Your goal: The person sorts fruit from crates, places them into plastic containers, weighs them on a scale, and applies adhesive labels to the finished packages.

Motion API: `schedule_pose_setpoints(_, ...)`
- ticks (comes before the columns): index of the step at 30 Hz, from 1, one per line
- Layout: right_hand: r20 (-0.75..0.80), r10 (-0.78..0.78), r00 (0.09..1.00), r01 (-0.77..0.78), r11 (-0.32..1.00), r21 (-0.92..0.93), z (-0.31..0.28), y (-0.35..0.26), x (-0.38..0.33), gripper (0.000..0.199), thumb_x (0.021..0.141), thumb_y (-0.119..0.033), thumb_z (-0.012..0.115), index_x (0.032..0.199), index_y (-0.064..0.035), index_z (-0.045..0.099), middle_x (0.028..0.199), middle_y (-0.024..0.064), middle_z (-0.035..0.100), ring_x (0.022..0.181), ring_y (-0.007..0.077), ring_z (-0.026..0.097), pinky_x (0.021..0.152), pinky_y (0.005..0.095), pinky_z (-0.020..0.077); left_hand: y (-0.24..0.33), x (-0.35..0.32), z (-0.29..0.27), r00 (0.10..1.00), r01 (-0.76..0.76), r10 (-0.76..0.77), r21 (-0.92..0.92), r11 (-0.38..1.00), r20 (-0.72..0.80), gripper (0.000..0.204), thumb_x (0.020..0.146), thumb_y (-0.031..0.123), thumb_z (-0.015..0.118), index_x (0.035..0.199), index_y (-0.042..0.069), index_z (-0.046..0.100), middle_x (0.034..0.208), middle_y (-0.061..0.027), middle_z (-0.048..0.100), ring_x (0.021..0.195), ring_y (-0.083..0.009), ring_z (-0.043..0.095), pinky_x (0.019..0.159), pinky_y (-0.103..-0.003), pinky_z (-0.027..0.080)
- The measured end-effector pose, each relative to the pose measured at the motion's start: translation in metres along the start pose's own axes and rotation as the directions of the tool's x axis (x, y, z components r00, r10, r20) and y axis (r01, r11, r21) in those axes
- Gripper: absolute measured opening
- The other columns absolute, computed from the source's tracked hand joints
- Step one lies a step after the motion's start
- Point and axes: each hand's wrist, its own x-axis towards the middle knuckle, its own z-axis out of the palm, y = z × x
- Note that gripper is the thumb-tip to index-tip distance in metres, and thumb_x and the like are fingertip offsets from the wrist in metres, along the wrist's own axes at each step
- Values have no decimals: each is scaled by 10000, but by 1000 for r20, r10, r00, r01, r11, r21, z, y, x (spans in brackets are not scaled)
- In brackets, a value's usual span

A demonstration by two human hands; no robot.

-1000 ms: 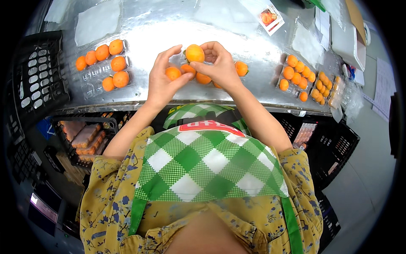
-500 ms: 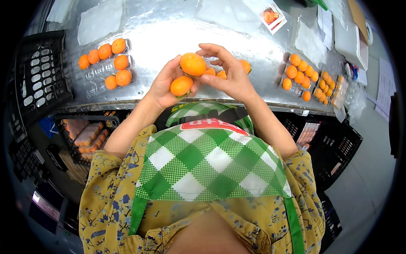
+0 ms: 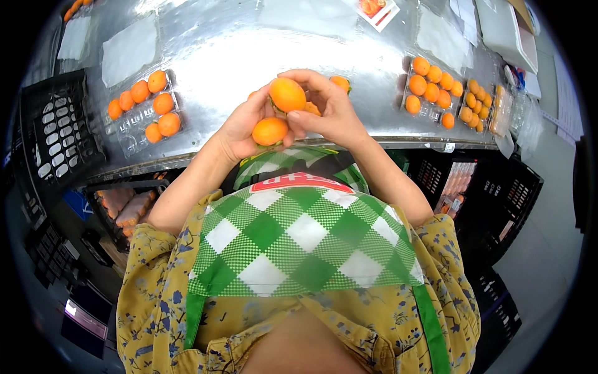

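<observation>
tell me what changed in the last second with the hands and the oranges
Both hands lifted off the steel table toward the body. The left hand now cups one orange; the right hand holds another orange above it. The filled trays stayed put.

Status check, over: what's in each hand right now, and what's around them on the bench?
Left hand cups lower orange fruit. Right hand pinches upper orange fruit. Both raised over the metal bench; part-filled clear tray left, fuller tray right.

A green-and-white checked apron (image 3: 299, 243) with green straps covers a yellow floral blouse (image 3: 156, 299).
</observation>
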Motion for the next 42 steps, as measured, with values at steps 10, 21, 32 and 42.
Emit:
schedule_pose_setpoints(10,-172,205,964,-92,858,505,-38,19,-48,432,864,-358,512,1094,5,558,960,64,590,836,132,553,751,276,448,-37,27,37,829,-451,560,596,665,3,382,901,217,534,1226,18,500,817,-54,589,689,-128,576,626,-235,449)
schedule_pose_setpoints(21,-103,83,991,18,685,728,-61,30,-85,508,853,-413,447,1134,5,514,1043,79,550,920,158,524,788,277,423,-56,58,67,824,-439,553,755,487,122,298,879,116,568,1160,19,571,875,-50,582,731,-99,575,685,-232,486)
schedule_pose_setpoints(32,-542,-27,840,47,999,23,-75,18,-101,493,695,-172,736,1100,-17,500,965,63,577,793,109,548,675,230,461,-68,75,79,911,-355,409,594,722,49,391,845,133,613,1204,14,517,1064,-92,576,769,-125,585,693,-251,484)
schedule_pose_setpoints(42,-442,-162,882,-26,920,-390,-101,7,-123,539,648,-219,776,1102,-53,537,863,41,524,747,135,508,687,255,442,-70,97,54,989,150,-150,25,988,-19,416,867,342,553,1141,31,519,905,-74,590,697,-160,583,571,-273,454)
